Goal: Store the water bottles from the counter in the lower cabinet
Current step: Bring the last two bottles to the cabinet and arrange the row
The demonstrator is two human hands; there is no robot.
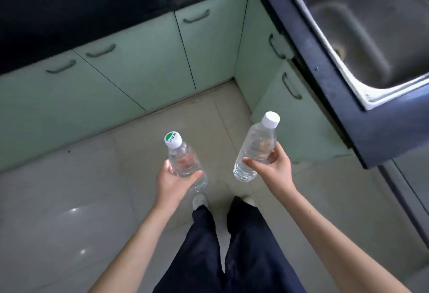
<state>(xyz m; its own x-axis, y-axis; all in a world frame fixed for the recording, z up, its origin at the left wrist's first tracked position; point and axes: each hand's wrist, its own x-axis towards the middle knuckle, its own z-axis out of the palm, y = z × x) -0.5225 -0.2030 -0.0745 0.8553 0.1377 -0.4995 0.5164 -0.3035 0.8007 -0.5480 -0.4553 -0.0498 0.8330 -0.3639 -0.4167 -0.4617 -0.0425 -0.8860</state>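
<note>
L hand (173,182) wraps green-cap bottle (185,162); R hand (274,165) pinches white-cap bottle (255,151) mid-body, thumb vs fingers. Both bottles tilted, caps up, in air over floor (69,200), off tabletop (341,111). Cabinet doors (139,65) look shut, so no hand free for a handle (289,87). Suggest: pass both bottles to L hand or tuck one under arm, pull w/ R. Tabletop edge overhangs near white-cap bottle, so keep it low. Step back so door can swing; open floor lies to L.

Clear glossy plastic bottles (185,165), brushed metal sink (362,97), shiny smooth tiled floor (69,200), matt green cabinet doors (144,67).
</note>
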